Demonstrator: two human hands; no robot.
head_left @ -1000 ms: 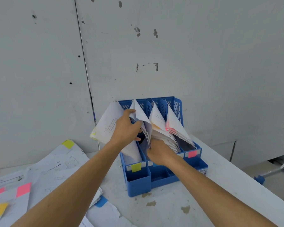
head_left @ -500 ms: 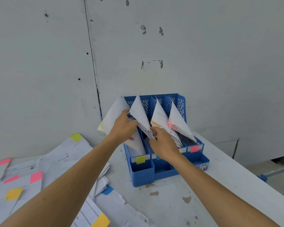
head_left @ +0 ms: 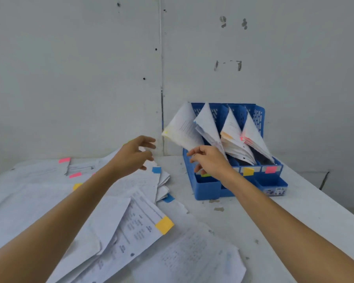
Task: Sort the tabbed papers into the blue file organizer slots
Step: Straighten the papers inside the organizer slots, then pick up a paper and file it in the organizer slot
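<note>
Light, limp, slippery papers [head_left: 135, 221] on table [head_left: 229, 219]; best pinched at an edge by the tab [head_left: 164, 225]. Left hand [head_left: 134, 158], right hand [head_left: 212, 163]: loose, empty.

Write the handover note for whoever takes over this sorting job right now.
Left hand: open, empty, above the loose tabbed papers on the table.
Right hand: relaxed, no grip on anything, in front of the blue file organizer.
Done: four sheaves stand in the organizer's slots; the leftmost sheaf leans out to the left.
Left: many sheets with yellow, pink and blue tabs lie unsorted; likely file each by tab colour.
</note>
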